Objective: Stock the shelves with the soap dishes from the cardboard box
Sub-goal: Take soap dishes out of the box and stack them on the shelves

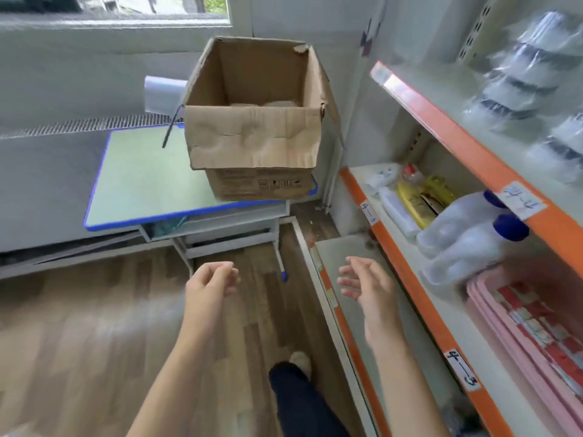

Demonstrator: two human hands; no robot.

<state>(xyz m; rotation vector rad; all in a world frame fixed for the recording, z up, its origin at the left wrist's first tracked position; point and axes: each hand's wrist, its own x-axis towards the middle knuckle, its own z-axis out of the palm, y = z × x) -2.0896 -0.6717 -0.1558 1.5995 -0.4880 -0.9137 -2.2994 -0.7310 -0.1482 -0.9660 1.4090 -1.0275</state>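
An open cardboard box (pixel 255 137) stands on the right end of a small desk (pixel 138 181) ahead of me, its flaps up. Pale shapes (pixel 277 104) show low inside it, too blurred to tell apart. On the right, the top orange-edged shelf (pixel 441 121) carries stacks of wrapped dark-and-clear soap dishes (pixel 523 70). Both my hands hang in the air below the desk, over the floor. My left hand (pixel 211 279) has loosely curled fingers and holds nothing. My right hand (pixel 366 282) is relaxed, fingers spread, and holds nothing.
The middle shelf (pixel 394 244) holds yellow packets (pixel 419 197), white blue-capped bottles (pixel 467 234) and pink flat packs (pixel 520 335). A lower shelf (pixel 337 307) juts out near my right wrist. Wood floor lies between desk and shelving; my leg (pixel 299 402) is below.
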